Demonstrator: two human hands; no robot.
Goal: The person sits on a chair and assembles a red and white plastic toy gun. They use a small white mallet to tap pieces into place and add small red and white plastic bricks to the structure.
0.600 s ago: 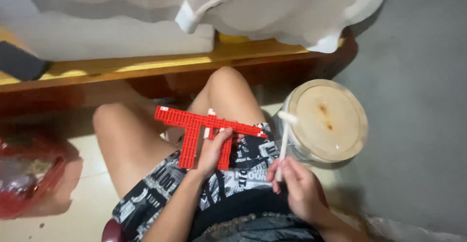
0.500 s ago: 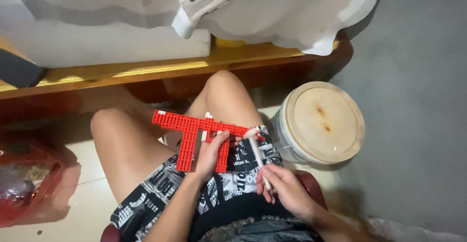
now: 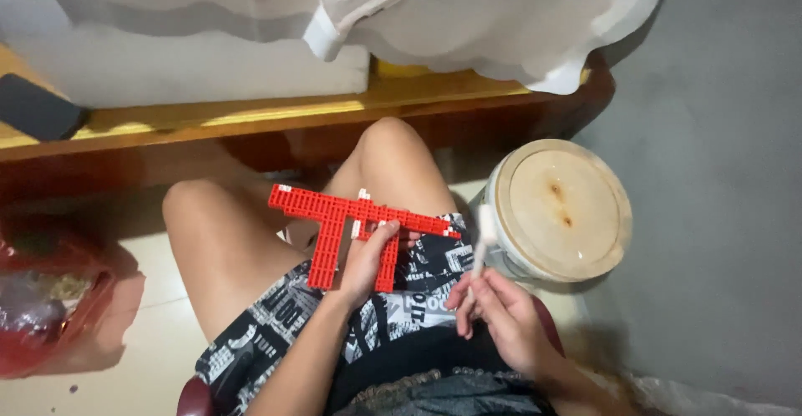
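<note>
The left hand [image 3: 365, 259] grasps the red brick model [image 3: 351, 225] from below, thumb on its upper bar, fingers behind the two downward legs. The model sits over the lap, above the right thigh, level and long side running left to right. The right hand [image 3: 501, 316] pinches a white stick [image 3: 482, 245] between fingertips, stick upright, its top just beside the model's right tip and the bucket [image 3: 558, 207].

Edges: the wooden ledge [image 3: 251, 124] closes off the space ahead of the knees; the bucket stands tight against the right thigh. Open floor lies to the left, between the left knee and the red bag [image 3: 50, 307]. A dark phone [image 3: 38, 107] lies on the ledge, far left.

Against the frames before, the model is held the same way; the right hand has lifted the stick closer to upright.
</note>
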